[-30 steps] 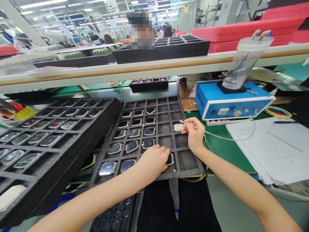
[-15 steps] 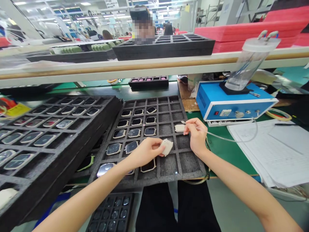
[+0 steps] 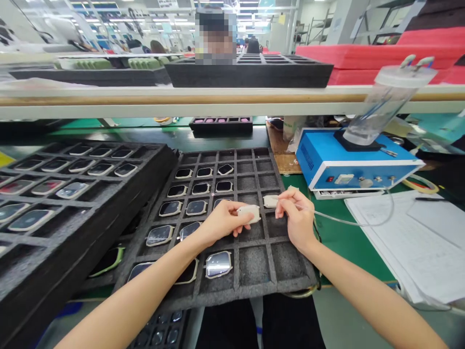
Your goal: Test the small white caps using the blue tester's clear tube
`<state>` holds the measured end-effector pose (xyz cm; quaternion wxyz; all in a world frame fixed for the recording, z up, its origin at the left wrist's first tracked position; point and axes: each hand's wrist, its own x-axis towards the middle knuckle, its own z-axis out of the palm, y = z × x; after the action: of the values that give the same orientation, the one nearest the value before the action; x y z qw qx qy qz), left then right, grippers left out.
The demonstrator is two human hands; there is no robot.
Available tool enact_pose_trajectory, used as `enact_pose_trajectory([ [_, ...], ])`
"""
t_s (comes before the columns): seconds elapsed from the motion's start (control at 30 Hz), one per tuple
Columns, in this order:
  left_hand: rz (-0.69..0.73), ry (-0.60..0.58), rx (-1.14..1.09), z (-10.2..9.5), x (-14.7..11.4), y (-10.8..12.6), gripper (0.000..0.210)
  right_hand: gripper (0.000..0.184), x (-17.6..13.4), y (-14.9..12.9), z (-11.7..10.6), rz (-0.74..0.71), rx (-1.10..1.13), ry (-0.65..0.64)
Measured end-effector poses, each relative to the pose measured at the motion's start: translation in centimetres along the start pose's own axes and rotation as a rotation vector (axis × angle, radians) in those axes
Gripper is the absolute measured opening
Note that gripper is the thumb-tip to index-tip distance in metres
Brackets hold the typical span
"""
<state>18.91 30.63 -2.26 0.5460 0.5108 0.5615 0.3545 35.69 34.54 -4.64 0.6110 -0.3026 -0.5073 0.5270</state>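
My left hand (image 3: 227,220) reaches over the black foam tray (image 3: 254,264) with its fingers closed on a cream watch case (image 3: 250,213). To the right, my right hand (image 3: 300,218) pinches the end of a clear thin tube (image 3: 339,220); the fingers hide its tip. Just left of those fingers another cream watch case (image 3: 269,201) lies in a right-hand compartment. Several watches with dark screens, one of them a shiny-faced watch (image 3: 218,264), fill compartments on the tray's left side.
A second foam tray (image 3: 152,182) with more watches stands raised on the left. The tube runs to a blue machine (image 3: 358,169) carrying a clear cylinder (image 3: 388,109). Papers (image 3: 392,237) lie at right. A shelf (image 3: 254,107) crosses behind; a person is beyond it.
The watch case in my left hand has turned from tilted to more level. My right hand still pinches the tube by the other case. The whole view has shifted slightly.
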Motion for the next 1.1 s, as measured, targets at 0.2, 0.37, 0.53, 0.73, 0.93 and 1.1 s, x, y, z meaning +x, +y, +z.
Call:
enact_pose_trajectory([
  [0.2,-0.049,-0.024,-0.253,0.4,-0.5,0.0,0.022,0.005,-0.7,-0.6,0.4,0.078,-0.012,-0.297],
  [0.37,-0.018,-0.108,-0.460,0.7,-0.5,-0.1,0.023,0.005,-0.9,-0.8,0.7,0.059,-0.053,-0.397],
  [0.53,-0.020,-0.186,-0.634,0.7,-0.1,-0.4,0.023,0.004,-0.9,-0.5,0.4,0.031,-0.037,-0.396],
  [0.73,-0.011,-0.165,-0.544,0.8,0.1,-0.4,0.027,0.004,-1.1,-0.8,0.4,0.014,-0.034,-0.429],
  [0.93,0.053,-0.292,-0.371,1.4,-0.5,0.0,0.029,0.003,-1.2,-0.9,0.4,-0.015,-0.023,-0.447],
  [1.1,0.085,-0.403,-0.515,1.2,-0.5,-0.2,0.024,0.003,-0.9,-0.5,0.2,0.035,0.061,-0.414],
])
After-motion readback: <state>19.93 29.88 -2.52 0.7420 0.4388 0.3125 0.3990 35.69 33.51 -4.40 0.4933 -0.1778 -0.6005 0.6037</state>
